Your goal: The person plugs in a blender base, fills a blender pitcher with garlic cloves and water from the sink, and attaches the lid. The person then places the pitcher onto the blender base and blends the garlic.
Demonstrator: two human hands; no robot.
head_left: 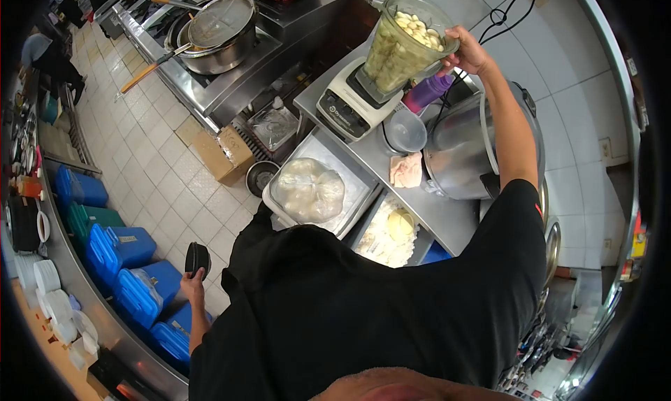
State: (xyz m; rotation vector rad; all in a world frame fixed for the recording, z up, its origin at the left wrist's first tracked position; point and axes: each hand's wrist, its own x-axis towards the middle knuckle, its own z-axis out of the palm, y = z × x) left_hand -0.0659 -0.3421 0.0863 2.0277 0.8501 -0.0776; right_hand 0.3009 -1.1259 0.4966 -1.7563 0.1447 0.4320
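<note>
A clear blender jar [391, 62] full of pale peeled cloves, which look like garlic [418, 30], stands on a white blender base [356, 102]. My right hand [467, 50] is closed on the right side of the jar, near its rim; part of the grip is hidden. Low on the left, my left hand [193, 283] holds a round black lid [198, 259], well apart from the blender. The jar's top is uncovered. Beside the base are a purple bottle [428, 92] and a clear plastic container [405, 130].
A pink cloth [405, 170] and a large metal pot [458, 146] share the steel counter. Below are a tub with a filled plastic bag [307, 190] and a bin of white pieces [391, 237]. A stove pot [220, 55] carries strainers. Blue bins [120, 253] line the left.
</note>
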